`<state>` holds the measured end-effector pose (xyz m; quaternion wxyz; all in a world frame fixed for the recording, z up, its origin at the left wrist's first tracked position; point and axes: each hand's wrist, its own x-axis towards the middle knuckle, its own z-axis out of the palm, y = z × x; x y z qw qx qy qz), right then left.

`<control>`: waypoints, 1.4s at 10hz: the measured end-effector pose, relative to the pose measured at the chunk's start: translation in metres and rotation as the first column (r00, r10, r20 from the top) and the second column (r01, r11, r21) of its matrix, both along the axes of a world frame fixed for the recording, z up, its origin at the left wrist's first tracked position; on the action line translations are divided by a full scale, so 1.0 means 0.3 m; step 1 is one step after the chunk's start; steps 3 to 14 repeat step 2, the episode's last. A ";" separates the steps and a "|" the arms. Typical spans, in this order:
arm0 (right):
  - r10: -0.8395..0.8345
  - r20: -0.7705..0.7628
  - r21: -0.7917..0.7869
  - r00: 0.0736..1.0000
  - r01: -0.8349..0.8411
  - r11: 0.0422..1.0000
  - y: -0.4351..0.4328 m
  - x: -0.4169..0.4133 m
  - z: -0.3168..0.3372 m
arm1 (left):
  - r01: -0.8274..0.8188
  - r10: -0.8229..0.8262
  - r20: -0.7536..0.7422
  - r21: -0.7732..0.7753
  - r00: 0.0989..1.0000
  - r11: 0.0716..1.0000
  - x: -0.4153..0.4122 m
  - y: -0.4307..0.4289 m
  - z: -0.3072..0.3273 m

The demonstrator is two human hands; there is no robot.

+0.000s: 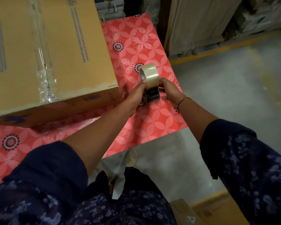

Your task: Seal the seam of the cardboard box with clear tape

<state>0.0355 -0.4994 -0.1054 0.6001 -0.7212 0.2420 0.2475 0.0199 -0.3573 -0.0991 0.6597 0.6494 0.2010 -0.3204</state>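
Head view showed both hands, left hand (pixel 137 93) and right hand (pixel 168 90), fingers gripping the tape dispenser (pixel 150 82) beside the cardboard box (pixel 55 51); next, probably find the tape's end.

Count, head view:
- Cardboard box (pixel 47 54) on the tabletop (pixel 136 38): 1, with 1 strip of clear tape (pixel 42 62) along its top seam.
- Tape roll (pixel 150 74): 1, mounted on 1 dark dispenser (pixel 152 94).
- Hands: 2, left hand (pixel 136 95) and right hand (pixel 169 90), both on the dispenser.
- Bracelet (pixel 182 101): 1, right wrist.
- Further cardboard boxes (pixel 201 211) on the floor, bottom right: 2, partly cut off.
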 end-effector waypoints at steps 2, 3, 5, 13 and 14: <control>0.182 0.149 -0.287 0.972 -0.133 0.948 -0.006 0.001 0.036 | 0.111 -0.117 0.116 0.051 0.986 0.992 -0.059 0.142 0.030; 0.182 0.149 -0.287 0.972 -0.133 0.948 -0.006 0.001 0.036 | 0.111 -0.117 0.116 0.051 0.986 0.992 -0.059 0.142 0.030; 0.182 0.149 -0.287 0.972 -0.133 0.948 -0.006 0.001 0.036 | 0.111 -0.117 0.116 0.051 0.986 0.992 -0.059 0.142 0.030; 0.182 0.149 -0.287 0.972 -0.133 0.948 -0.006 0.001 0.036 | 0.111 -0.117 0.116 0.051 0.986 0.992 -0.059 0.142 0.030; 0.182 0.149 -0.287 0.972 -0.133 0.948 -0.006 0.001 0.036 | 0.111 -0.117 0.116 0.051 0.986 0.992 -0.059 0.142 0.030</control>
